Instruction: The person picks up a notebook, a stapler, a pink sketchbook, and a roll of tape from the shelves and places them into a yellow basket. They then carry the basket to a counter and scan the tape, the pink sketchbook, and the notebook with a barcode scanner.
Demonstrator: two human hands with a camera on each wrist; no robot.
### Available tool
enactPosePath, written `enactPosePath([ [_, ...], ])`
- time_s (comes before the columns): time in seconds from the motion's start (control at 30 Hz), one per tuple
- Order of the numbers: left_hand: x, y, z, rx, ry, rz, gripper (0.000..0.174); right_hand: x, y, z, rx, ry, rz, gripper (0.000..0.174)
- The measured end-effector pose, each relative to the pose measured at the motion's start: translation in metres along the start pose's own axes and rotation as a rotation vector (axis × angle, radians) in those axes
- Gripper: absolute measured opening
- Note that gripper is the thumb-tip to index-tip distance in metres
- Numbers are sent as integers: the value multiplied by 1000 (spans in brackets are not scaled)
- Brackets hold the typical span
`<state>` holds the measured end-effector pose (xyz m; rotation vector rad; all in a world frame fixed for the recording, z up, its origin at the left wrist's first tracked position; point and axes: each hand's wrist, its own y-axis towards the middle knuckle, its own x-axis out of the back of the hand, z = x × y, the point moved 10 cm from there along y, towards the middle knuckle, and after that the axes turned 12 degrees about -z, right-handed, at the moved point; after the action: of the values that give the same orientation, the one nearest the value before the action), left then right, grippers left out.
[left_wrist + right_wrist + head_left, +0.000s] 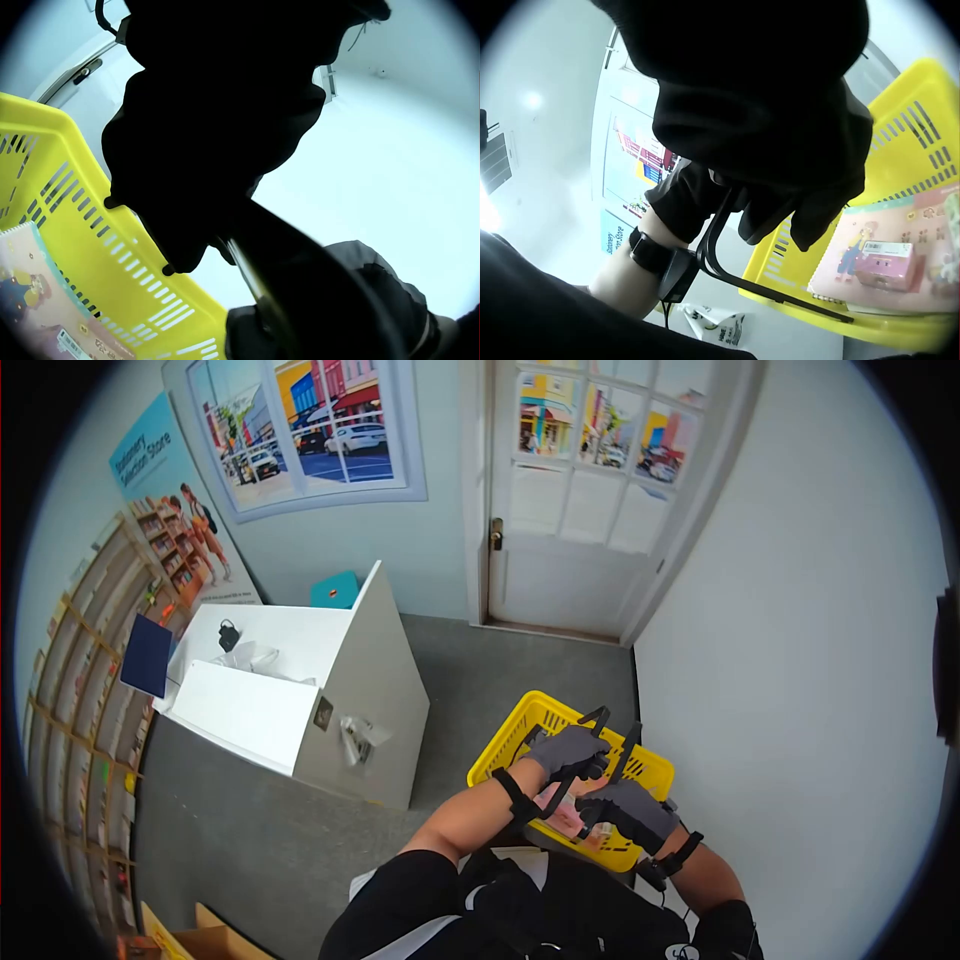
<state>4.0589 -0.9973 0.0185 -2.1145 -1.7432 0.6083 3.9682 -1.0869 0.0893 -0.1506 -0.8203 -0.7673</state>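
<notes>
A yellow plastic basket (497,750) sits low in front of the person, both gloved hands above it. The left hand (572,748) has its fingers curled round a black basket handle (721,225). Close beside it, the right hand (634,810) grips at the other raised handle (627,750); in its own wrist view that hand is a dark shape hiding much of its grip. Inside the basket lies a pink spiral notebook (841,232) with a cartoon figure on its cover. A small pink box (885,268) rests on top of the notebook.
A white counter (250,710) stands to the left, with a clear plastic bag and a black item on it. Ahead is a white door (560,585); a plain wall (790,660) runs along the right. Shelves (75,730) line the far left, and a cardboard box (205,942) sits at lower left.
</notes>
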Motion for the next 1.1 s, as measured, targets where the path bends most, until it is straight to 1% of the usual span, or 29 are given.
enactPosePath([
  [0.07, 31, 28, -26, 27, -10, -39, 28, 9, 40, -22, -129, 38, 22, 17],
  [0.1, 42, 38, -48, -16, 52, -40, 30, 11, 60, -23, -118, 48, 43, 17],
  [0.17, 65, 60, -90, -97, 189, -36, 35, 28, 97, -34, -139, 53, -3, 11],
  [0.2, 79, 73, -105, -90, 182, -53, 35, 36, 114, -43, -148, 53, -27, 9],
  [0.23, 95, 86, -122, -126, 248, -83, 35, 35, 130, -57, -139, 62, -12, 9],
  [0.3, 124, 114, -152, -193, 382, -143, 36, 36, 161, -109, -318, 376, -130, 8],
  [0.33, 138, 132, -160, -183, 373, -161, 36, 39, 178, -125, -412, 531, -184, 8],
  [0.37, 154, 153, -167, -179, 412, -205, 34, 41, 196, -133, -405, 539, -164, 8],
  [0.47, 209, 218, -189, -162, 495, -312, 31, 55, 260, -161, -474, 602, -143, 8],
  [0.5, 221, 238, -203, -239, 614, -304, 30, 58, 284, -174, -465, 611, -128, 8],
  [0.57, 243, 277, -229, -385, 856, -282, 29, 66, 336, -195, -350, 592, -108, 8],
  [0.6, 262, 293, -239, -367, 857, -302, 29, 71, 363, -199, -292, 587, -96, 8],
  [0.63, 284, 305, -246, -327, 923, -341, 29, 73, 389, -204, -283, 601, -73, 8],
  [0.7, 328, 329, -266, -236, 1046, -413, 29, 90, 447, -177, -1, 285, 52, 10],
  [0.73, 346, 339, -271, -207, 1032, -428, 29, 92, 467, -167, 142, 130, 115, 11],
  [0.83, 409, 356, -306, -401, 1692, -453, 30, 92, 545, -159, 251, 193, 187, 13],
  [0.9, 459, 349, -319, -298, 1681, -496, 31, 79, 587, -151, 318, 229, 247, 14],
  [0.97, 506, 343, -333, -197, 1680, -524, 34, 61, 632, -153, 358, 168, 287, 15],
  [1.03, 559, 345, -343, -135, 1659, -581, 32, 36, 675, -155, 404, 138, 330, 16],
  [1.1, 609, 344, -347, -74, 1662, -621, 30, 12, 721, -165, 346, 334, 379, 17],
])
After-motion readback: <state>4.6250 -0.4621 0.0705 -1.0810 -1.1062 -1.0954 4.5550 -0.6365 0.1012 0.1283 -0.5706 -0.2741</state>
